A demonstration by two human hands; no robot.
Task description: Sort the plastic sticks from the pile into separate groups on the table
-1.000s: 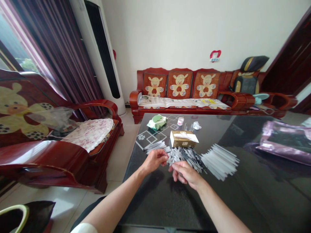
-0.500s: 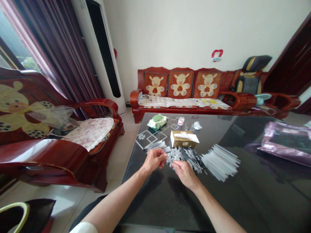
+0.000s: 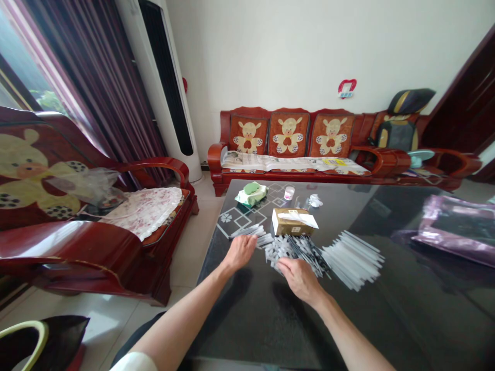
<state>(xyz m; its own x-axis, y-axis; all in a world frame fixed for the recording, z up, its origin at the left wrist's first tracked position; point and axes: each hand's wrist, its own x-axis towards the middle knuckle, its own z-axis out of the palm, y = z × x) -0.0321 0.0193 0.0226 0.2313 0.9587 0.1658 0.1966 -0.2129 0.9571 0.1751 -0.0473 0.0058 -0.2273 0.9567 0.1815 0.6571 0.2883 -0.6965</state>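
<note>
My left hand (image 3: 240, 252) is closed at the near edge of a small pile of whitish sticks (image 3: 253, 231); what its fingers hold, if anything, is hidden. In a pinch, my right hand (image 3: 299, 276) hovers at the near side of a heap of small whitish pieces (image 3: 275, 249); I cannot make out what lies between its fingertips. Black thin rods with pale ends (image 3: 309, 253) lie beside that heap. Farther right is a spread of translucent white tubes (image 3: 353, 259), lined up roughly parallel on the dark glossy table (image 3: 263, 322).
A gold tissue box (image 3: 292, 226) stands just behind the heap. Beyond it are a green wipes pack (image 3: 251, 195), a small white-pink tub (image 3: 289, 193) and crumpled white tissue (image 3: 315, 200). A purple plastic package (image 3: 456, 232) lies right. Wooden seats surround the table.
My left hand has moved left, away from my right hand, to the small pile of whitish sticks. The right hand stays nearly in place, still pinched.
</note>
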